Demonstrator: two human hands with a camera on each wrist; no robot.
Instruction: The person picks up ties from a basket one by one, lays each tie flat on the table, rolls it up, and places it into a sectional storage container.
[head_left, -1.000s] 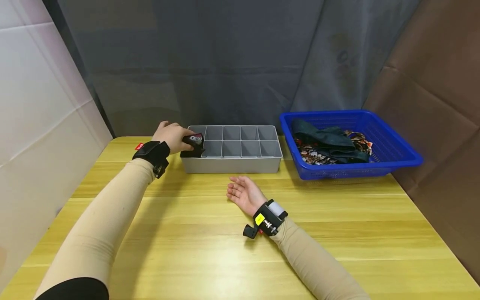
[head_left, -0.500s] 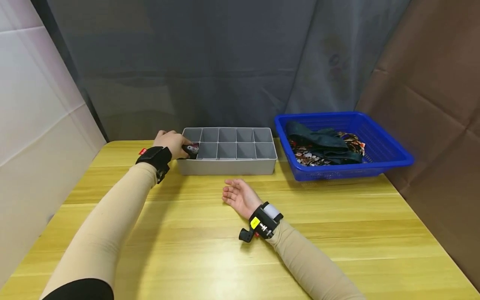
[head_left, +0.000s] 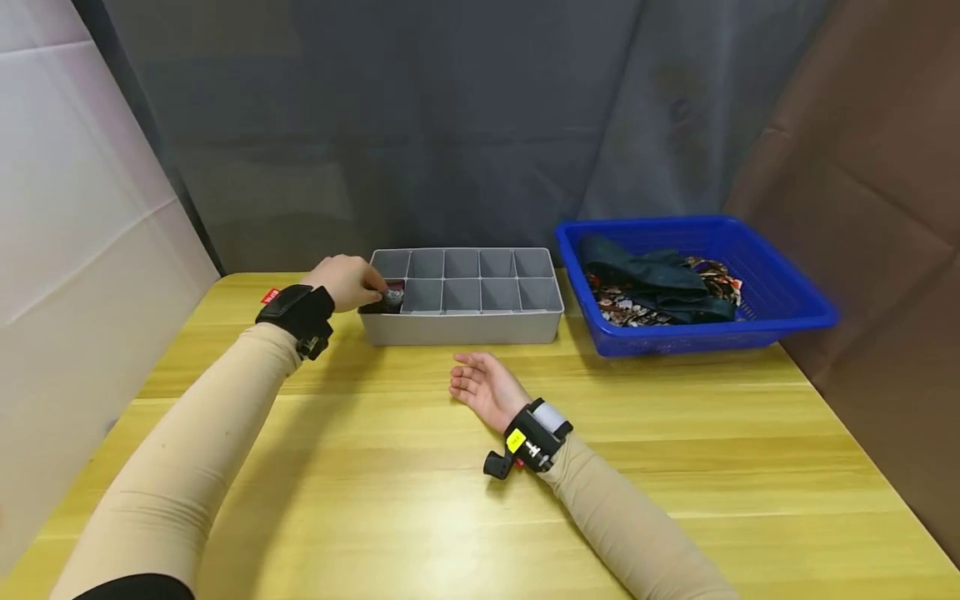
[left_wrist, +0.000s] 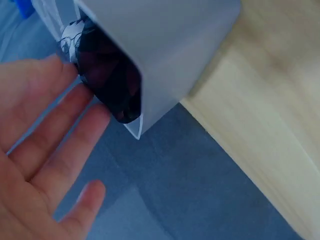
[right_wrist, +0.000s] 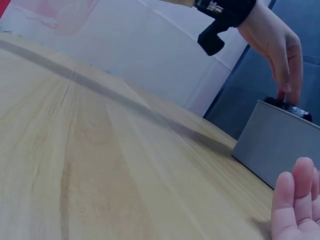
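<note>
Since a second earlier, the dark cloth (head_left: pixel 384 299) had sunk lower into the organizer's (head_left: pixel 461 329) near-left compartment. The left-wrist view showed it bunched there, axis unclear, with the left hand's (head_left: pixel 347 282) straight fingers (left_wrist: pixel 60 135) touching it. The right hand (head_left: pixel 486 387) lay relaxed, palm up, on the table (head_left: pixel 375 500).

My left hand (head_left: pixel 347 282) pushed dark rolled cloth (head_left: pixel 384 299) from above rim down into front-left compartment of grey organizer (head_left: pixel 461 327); fingers now flatter on top.
</note>
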